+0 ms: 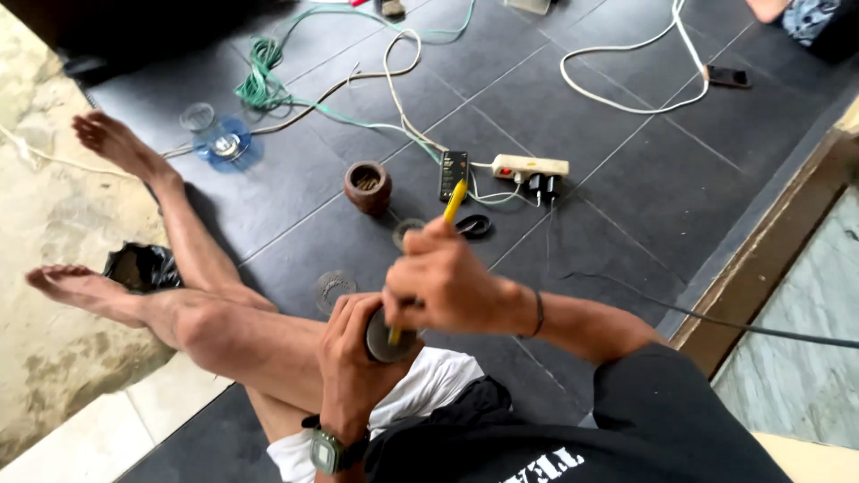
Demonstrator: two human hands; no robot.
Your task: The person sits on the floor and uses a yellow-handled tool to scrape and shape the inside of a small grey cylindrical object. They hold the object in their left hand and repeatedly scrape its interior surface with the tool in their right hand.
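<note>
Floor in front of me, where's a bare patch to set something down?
Bare tiles lie right of the power strip, between it, the white cable loop and the step. Another patch lies between the glass and the brown pot. It is crowded around the pot, remote and strip.

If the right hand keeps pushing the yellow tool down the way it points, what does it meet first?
The right hand drives the yellow tool down into the dark round part in the left hand. Its tip looks already on it; depth is unclear.

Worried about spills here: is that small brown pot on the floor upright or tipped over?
Upright. The brown pot stands on the dark tiled floor with its round mouth facing up; contents unclear.
</note>
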